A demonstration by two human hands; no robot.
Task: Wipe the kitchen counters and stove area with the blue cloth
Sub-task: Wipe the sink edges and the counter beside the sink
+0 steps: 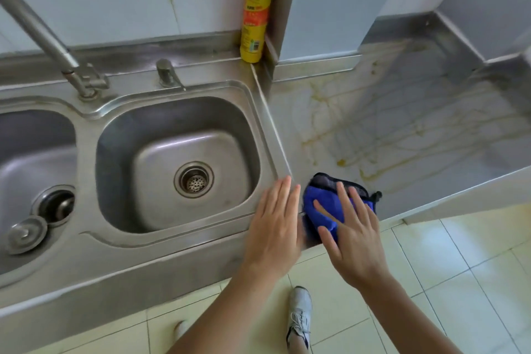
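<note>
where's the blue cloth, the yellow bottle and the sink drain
blue cloth (317, 210), head view, on its bare blue fold
yellow bottle (254, 13), head view, on its label
sink drain (194, 179), head view, on the strainer centre

Bare forearms, no sleeves; grey-white laced sneaker (299, 316).

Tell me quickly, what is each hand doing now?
Left hand: open, fingers straight, holding nothing, at the sink rim.
Right hand: open, fingers spread on the blue cloth.
</note>
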